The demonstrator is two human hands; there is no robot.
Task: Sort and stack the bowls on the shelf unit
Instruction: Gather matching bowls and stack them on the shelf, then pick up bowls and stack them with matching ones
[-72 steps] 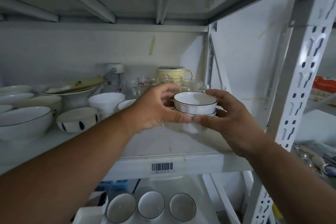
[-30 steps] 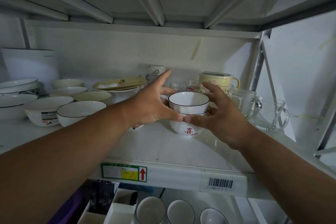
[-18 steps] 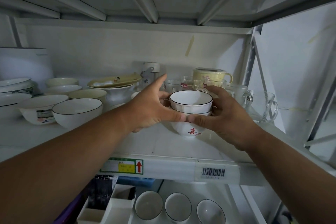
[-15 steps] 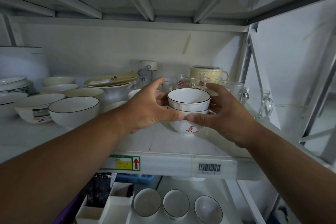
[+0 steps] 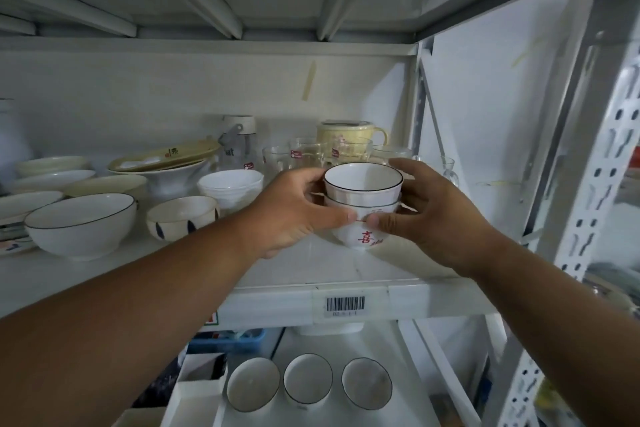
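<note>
Seen from a head-worn camera, two bare arms reach forward to a white metal shelf (image 5: pixel 346 270) at about chest height. Between the hands is a small stack of white bowls (image 5: pixel 363 199): the top bowl has a thin dark rim, and the lowest shows a red Chinese character on its side. The left hand (image 5: pixel 294 211) curls around the left side of the stack, thumb lying along the front and fingers wrapped behind. The right hand (image 5: pixel 433 215) grips the right side in the same way, its thumb meeting the left thumb at the front of the stack. The stack's base is at or just above the shelf surface; whether it touches cannot be told. To the left on the same shelf are a large white bowl with a dark rim (image 5: pixel 81 224), a smaller bowl with blue marks (image 5: pixel 181 217), a stack of plain white bowls (image 5: pixel 231 187) and several plates. Behind the hands stand glass cups (image 5: pixel 298 154) and a pale yellow mug (image 5: pixel 349 133). A barcode label (image 5: pixel 345 304) is on the shelf's front edge. On the level below, three bowls (image 5: pixel 308 378) sit in a row.
</note>
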